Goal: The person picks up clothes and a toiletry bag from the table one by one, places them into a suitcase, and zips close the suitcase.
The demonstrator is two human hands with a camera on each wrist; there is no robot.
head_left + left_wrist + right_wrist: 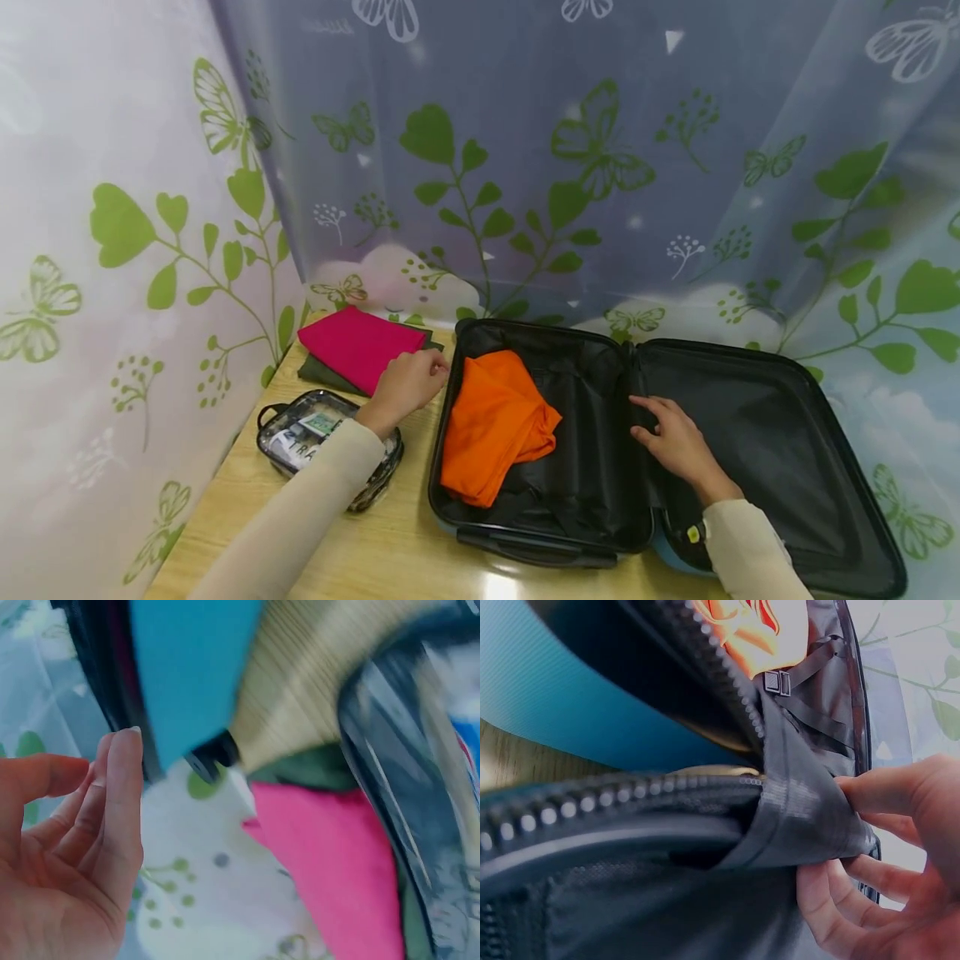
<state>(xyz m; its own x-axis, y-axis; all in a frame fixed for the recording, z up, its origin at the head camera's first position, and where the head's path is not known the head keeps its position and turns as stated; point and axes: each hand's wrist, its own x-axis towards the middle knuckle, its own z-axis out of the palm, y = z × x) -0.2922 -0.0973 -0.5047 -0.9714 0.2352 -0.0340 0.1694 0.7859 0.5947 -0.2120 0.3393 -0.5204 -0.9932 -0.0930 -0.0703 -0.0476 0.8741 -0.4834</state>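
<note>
An open suitcase [585, 467] lies on the table with a black lining, its lid folded out to the right. In its left half rests a folded orange cloth [495, 425], also partly seen in the right wrist view. My left hand [408, 383] hovers between the suitcase's left edge and a folded pink cloth [352, 337]; the left wrist view shows its loosely bent fingers [120, 795] with nothing between them. Over the suitcase's hinge is my right hand [678, 446], fingers spread apart. In the right wrist view it is beside the black hinge fabric [802, 802]; whether they touch I cannot tell.
A clear pouch with black trim [300, 425] sits on the wooden table [225, 517] near my left forearm. Dark green cloth [322, 377] shows beneath the pink one. A patterned curtain [525, 250] hangs behind the table and along its left side.
</note>
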